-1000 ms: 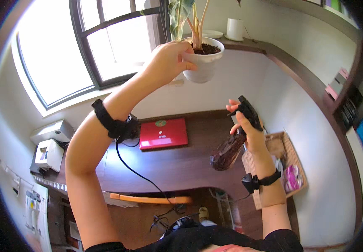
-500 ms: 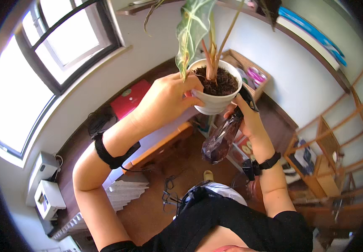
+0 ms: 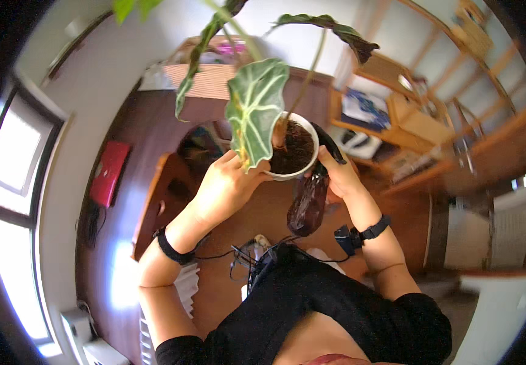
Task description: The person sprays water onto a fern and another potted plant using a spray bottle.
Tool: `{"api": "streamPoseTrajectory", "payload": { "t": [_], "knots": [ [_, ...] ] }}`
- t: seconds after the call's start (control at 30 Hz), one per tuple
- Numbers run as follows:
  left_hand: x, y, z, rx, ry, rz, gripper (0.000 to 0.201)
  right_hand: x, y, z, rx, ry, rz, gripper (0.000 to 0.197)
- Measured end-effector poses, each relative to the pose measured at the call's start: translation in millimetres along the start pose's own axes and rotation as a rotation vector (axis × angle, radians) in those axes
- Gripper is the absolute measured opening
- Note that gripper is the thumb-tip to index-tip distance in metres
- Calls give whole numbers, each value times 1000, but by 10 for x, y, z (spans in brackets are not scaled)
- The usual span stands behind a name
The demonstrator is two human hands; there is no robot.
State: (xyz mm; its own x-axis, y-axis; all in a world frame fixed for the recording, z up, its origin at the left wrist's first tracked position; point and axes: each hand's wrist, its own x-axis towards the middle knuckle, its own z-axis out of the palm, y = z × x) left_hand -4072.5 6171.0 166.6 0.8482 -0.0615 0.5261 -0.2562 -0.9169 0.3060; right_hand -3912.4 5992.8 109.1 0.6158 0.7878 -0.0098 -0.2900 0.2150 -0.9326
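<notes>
A white plant pot [image 3: 290, 176] with dark soil is held up in front of my chest. Out of it grows a leafy plant [image 3: 256, 109] with a broad, pale-veined leaf and curled, darker leaves on long stalks. My left hand [image 3: 226, 185] is closed on the pot's left rim, its fingertips partly behind the big leaf. At the pot's right side, my right hand [image 3: 342, 176] is wrapped round a dark see-through bottle [image 3: 307, 207] with a black top. That bottle hangs tilted below the pot; whether this hand also supports the pot, I cannot tell.
Along the left runs a dark counter with a red flat case [image 3: 110, 173] by the window [image 3: 20, 152]. A wooden chair [image 3: 153, 207] stands below my left forearm. Wooden shelving [image 3: 391, 115] is at the far right, and a wicker box [image 3: 196, 80] sits at the back.
My view has swung to the right, bringing the shelving nearer the middle. The pot, plant and bottle have come along in my hands, the pot sitting slightly lower in view.
</notes>
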Motion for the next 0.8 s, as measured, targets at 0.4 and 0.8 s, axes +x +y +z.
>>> {"api": "streamPoseTrajectory", "payload": {
  "t": [0.4, 0.8],
  "knots": [
    [739, 2325, 1903, -335, -219, 435, 21, -2991, -298, -1634, 105, 760, -42, 48],
    [1881, 4187, 3731, -535, -521, 779, 20, -4676, -565, -3029, 181, 1303, -215, 45]
  ]
}}
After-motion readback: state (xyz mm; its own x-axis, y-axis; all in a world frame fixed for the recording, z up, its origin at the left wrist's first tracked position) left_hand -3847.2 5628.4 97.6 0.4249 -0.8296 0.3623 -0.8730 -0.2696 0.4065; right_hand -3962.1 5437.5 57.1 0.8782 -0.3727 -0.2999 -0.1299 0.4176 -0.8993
